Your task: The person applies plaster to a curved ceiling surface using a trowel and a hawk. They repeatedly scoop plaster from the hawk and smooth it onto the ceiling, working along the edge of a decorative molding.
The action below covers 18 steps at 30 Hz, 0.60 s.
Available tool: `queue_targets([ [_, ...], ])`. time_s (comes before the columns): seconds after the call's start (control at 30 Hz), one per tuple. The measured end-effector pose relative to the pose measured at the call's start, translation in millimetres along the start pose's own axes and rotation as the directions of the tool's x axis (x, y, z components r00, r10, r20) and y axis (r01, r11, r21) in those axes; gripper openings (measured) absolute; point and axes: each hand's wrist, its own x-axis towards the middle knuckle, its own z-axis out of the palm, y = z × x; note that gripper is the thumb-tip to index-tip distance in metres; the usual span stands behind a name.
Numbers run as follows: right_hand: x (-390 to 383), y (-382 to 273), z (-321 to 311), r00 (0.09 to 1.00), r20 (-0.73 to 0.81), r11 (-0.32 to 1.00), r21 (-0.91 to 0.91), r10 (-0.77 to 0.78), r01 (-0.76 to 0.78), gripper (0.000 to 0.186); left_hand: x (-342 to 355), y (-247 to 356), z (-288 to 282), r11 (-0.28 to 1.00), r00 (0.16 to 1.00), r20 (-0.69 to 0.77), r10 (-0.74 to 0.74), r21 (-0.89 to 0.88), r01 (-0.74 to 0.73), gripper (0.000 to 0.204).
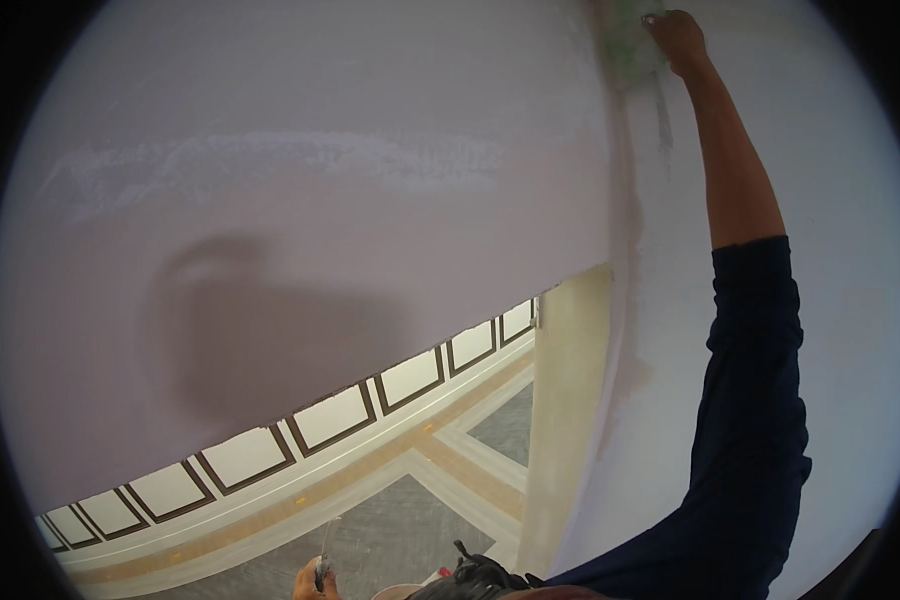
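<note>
My right hand [675,40] is raised at the top right on a dark-sleeved arm, closed on a blurred, pale green flat tool [627,50] at the inner corner between the pinkish wall [370,90] and the white wall [830,170]. A grey streak runs down the white wall just below it. At the bottom edge, my left hand [313,582] is closed on a thin upright tool [323,568] with a dark, smudged grip; its exact kind is hard to tell.
The pink wall ends in a rough edge above an opening with a pale column [560,410]. Through it show dark-framed white panels [410,375] and a grey floor with tan bands [400,510]. A black strap-like bundle [475,570] sits at the bottom centre.
</note>
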Motion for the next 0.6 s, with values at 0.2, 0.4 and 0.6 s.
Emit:
queue_targets([
  [0.2,6.2,6.6,-2.5,0.991,-0.084,0.96,-0.269,-0.101,0.075,0.047,-2.2,7.4,-8.6,0.997,0.996,0.04,-0.079,0.019,0.079,0.034],
  [0.4,12.9,18.9,-11.5,0.98,-0.052,0.976,-0.119,-0.191,0.184,0.045,-6.6,12.1,-8.1,0.992,0.99,0.062,-0.126,0.034,0.124,0.036],
  [0.6,-15.0,-24.6,-32.9,0.984,-0.021,0.937,-0.309,-0.175,0.16,0.044,-5.9,8.0,-9.3,0.988,0.983,0.106,-0.151,0.036,0.148,0.04],
])
